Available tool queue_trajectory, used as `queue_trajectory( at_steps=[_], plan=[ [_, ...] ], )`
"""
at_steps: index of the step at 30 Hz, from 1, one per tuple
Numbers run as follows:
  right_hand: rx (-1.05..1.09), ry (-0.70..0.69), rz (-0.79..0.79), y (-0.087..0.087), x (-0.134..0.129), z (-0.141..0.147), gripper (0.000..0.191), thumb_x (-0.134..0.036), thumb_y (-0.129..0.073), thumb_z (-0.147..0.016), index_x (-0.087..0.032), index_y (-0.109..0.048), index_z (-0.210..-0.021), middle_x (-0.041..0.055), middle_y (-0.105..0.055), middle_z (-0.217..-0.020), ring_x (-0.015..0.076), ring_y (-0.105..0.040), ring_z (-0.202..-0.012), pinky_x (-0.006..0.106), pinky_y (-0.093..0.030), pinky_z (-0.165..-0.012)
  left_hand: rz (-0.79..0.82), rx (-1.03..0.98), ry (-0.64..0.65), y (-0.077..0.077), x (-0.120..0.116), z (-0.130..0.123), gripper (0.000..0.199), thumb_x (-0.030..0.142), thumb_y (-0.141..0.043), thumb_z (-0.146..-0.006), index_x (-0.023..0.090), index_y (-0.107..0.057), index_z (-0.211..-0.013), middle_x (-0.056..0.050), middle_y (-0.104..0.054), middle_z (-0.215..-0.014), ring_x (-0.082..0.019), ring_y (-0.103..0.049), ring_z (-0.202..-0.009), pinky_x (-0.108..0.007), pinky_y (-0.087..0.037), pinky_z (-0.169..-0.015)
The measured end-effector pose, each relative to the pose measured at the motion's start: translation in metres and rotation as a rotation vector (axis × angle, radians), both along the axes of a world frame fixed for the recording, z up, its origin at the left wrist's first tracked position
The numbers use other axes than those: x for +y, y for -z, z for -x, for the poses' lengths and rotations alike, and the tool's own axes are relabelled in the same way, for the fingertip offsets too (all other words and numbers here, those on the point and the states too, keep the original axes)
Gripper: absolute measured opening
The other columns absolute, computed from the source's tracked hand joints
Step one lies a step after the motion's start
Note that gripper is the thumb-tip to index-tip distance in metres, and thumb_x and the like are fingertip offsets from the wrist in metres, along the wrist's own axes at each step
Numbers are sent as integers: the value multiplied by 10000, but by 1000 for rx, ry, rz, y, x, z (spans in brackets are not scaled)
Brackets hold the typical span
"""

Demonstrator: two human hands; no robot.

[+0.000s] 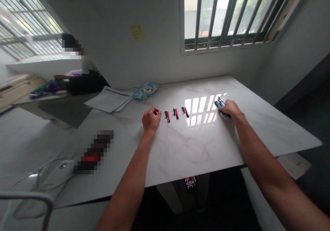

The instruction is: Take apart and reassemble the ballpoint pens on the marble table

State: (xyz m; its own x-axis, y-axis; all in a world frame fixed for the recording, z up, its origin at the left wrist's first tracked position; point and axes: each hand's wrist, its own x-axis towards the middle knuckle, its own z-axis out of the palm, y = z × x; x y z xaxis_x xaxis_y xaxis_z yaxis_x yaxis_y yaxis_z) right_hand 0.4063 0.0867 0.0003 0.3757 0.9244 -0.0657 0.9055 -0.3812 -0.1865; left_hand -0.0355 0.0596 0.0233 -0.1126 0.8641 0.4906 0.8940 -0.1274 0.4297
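Both bare forearms reach in from the bottom edge of the frame across a white marbled counter [196, 148]. The left hand [151, 119] rests just left of centre with its fingers curled loosely into a soft fist, knuckles up; whether anything sits inside that grip cannot be told. The right hand [230, 109], right of centre beside a bright window reflection, lies palm down over a bundle of pens [220, 103], fingers closed across them, with teal and dark ends poking out at its upper left. Between the hands, at centre, three pairs of pens [176, 113] lie in a row on the counter, each pair a red and a dark one side by side, the nearest just beside the left hand. How many pens the bundle holds is hidden under the hand. Left of centre lie a stack of papers [109, 99] and a pale blue packet [145, 90]. A blurred patch covers an object at lower left.
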Motion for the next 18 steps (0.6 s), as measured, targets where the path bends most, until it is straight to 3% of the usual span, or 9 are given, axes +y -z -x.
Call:
queue_trajectory(
  at_steps=[4, 11, 14, 18],
  plan=[
    [-101, -118, 119, 3, 0, -4, 438, -258, -630, -902, -50, -610, -1287, 262, -708, -1181, 335, -700, -1102, 347, -530, -852, 27, -63, -21, 7, 4, 6, 86, 295, -662, -902, 238, -703, -852, -37, -757, -873, -233, -678, -867, -320, -461, -808],
    [-178, -292, 74, 4, 18, 8, 373, -154, -395, -991, -38, -535, -1316, 291, -647, -1245, 334, -680, -1094, 394, -506, -882, 17, -49, 32, 6, 2, 0, 92, 271, -650, -911, 232, -695, -841, -43, -750, -871, -227, -668, -885, -326, -465, -838],
    [-203, -406, 25, -6, 43, 26, 337, -118, -385, -990, -62, -543, -1283, 270, -638, -1258, 323, -647, -1124, 375, -477, -912, 27, -31, 41, 7, 0, 0, 113, 270, -638, -921, 235, -688, -826, -45, -745, -871, -231, -659, -897, -330, -466, -846],
    [-229, -571, -51, -17, 80, 71, 317, -120, -413, -998, -90, -532, -1290, 235, -634, -1257, 307, -614, -1136, 350, -448, -936, 23, -20, 45, 12, 1, 4, 113, 270, -640, -921, 240, -684, -821, -42, -742, -871, -238, -648, -910, -335, -465, -852]
  ],
)
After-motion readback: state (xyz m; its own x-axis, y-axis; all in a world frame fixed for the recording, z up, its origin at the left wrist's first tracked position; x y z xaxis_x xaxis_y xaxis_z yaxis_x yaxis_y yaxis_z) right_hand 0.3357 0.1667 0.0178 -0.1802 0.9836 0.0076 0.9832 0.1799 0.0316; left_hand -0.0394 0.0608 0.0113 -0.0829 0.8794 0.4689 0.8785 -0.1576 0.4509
